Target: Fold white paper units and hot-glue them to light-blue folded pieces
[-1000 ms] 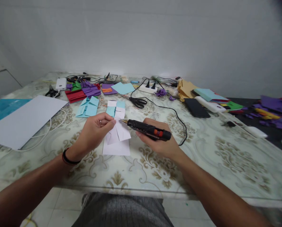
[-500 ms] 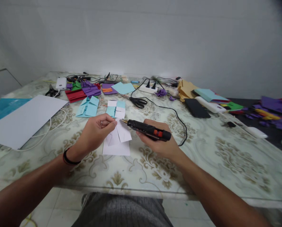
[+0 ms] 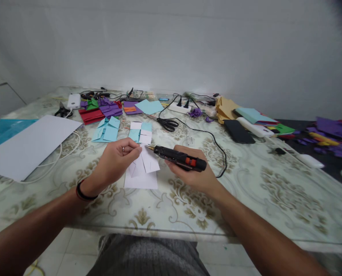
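My right hand (image 3: pixel 192 168) is wrapped round a black hot glue gun (image 3: pixel 179 158) with red parts on its side. The brass nozzle points left and sits at the top of a folded white paper (image 3: pixel 150 161). My left hand (image 3: pixel 117 157) pinches that paper's upper edge between thumb and fingers, close to the nozzle tip. Beneath the folded piece lies a flat white sheet (image 3: pixel 141 182). Just beyond are small light-blue and white paper squares (image 3: pixel 140 132), and left of them a folded light-blue paper piece (image 3: pixel 106 130).
Black-handled scissors (image 3: pixel 167 124) lie behind the glue gun, whose cord runs to a white power strip (image 3: pixel 180 108). A large white sheet (image 3: pixel 30 147) is at left. A dark phone (image 3: pixel 239 131) and coloured paper piles (image 3: pixel 336 134) are at right.
Almost nothing differs. The glue gun has shifted very slightly left, its nozzle still by my left fingertips; my left hand keeps its pinch on the paper.
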The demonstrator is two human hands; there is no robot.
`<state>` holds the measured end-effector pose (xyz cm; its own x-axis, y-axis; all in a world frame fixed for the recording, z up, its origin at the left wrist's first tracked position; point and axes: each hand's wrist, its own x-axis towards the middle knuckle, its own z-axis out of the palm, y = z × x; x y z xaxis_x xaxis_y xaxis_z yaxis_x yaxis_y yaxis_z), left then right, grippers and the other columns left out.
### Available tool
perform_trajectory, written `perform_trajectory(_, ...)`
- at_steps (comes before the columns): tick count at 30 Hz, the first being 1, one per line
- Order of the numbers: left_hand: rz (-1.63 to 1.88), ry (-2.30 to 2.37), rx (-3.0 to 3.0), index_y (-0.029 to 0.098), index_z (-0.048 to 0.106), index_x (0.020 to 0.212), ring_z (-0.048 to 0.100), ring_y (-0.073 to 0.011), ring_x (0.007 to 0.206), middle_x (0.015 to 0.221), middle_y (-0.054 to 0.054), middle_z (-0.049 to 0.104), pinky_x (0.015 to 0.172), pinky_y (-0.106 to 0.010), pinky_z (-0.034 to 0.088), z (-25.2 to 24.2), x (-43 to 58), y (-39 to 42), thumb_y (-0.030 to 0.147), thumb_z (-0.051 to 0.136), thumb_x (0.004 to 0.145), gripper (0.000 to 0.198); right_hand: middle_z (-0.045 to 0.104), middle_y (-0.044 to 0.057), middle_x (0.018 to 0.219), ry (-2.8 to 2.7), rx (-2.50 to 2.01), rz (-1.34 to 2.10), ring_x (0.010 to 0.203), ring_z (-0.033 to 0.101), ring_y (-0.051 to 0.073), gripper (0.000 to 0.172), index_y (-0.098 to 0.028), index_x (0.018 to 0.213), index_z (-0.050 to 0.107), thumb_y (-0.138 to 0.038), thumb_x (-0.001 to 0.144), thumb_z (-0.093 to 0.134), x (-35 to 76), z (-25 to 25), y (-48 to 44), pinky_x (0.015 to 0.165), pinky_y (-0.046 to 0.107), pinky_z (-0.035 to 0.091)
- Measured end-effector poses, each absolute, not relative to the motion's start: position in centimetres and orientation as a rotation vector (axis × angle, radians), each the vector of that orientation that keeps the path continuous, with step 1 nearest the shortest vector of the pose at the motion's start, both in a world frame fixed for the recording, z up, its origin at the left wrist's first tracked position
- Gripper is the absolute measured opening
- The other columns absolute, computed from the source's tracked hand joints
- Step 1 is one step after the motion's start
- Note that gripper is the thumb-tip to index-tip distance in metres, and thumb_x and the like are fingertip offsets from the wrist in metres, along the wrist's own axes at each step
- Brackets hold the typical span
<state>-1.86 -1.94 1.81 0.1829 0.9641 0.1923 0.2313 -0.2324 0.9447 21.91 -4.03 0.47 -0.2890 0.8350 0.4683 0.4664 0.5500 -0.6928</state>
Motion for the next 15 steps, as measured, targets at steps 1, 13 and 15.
perform_trajectory(1,1.112,1.159,1.627,0.017,0.069,0.075,0.047,-0.0097,0.050,0.060,0.001,0.064,0.047,-0.021,0.030,1.84,-1.86,-1.94,0.035,0.073,0.079,0.019,0.046,-0.004,0.061,-1.935,-1.057,0.552,0.056,0.044,0.011,0.027,-0.020,0.065,0.050,-0.020,0.085,0.069,21.91,0.49,-4.03,0.054,0.027,0.033)
perform_trajectory(13,1.121,1.157,1.627,0.016,0.067,0.075,0.041,-0.0082,0.048,0.055,0.004,0.057,0.045,-0.020,0.026,1.97,-1.74,-1.97,0.034,0.072,0.079,0.019,0.049,-0.003,0.063,-1.963,-1.065,0.581,0.058,0.047,0.011,0.020,-0.019,0.068,0.057,-0.021,0.085,0.066,21.90,0.47,-4.05,0.055,0.027,0.035)
perform_trajectory(15,1.120,1.160,1.630,0.016,0.068,0.075,0.041,-0.0080,0.048,0.055,0.004,0.056,0.045,-0.020,0.026,1.93,-1.76,-1.96,0.034,0.072,0.079,0.019,0.047,-0.004,0.063,-1.963,-1.075,0.583,0.057,0.045,0.011,0.020,-0.019,0.067,0.056,-0.020,0.085,0.067,21.88,0.39,-4.03,0.055,0.027,0.033)
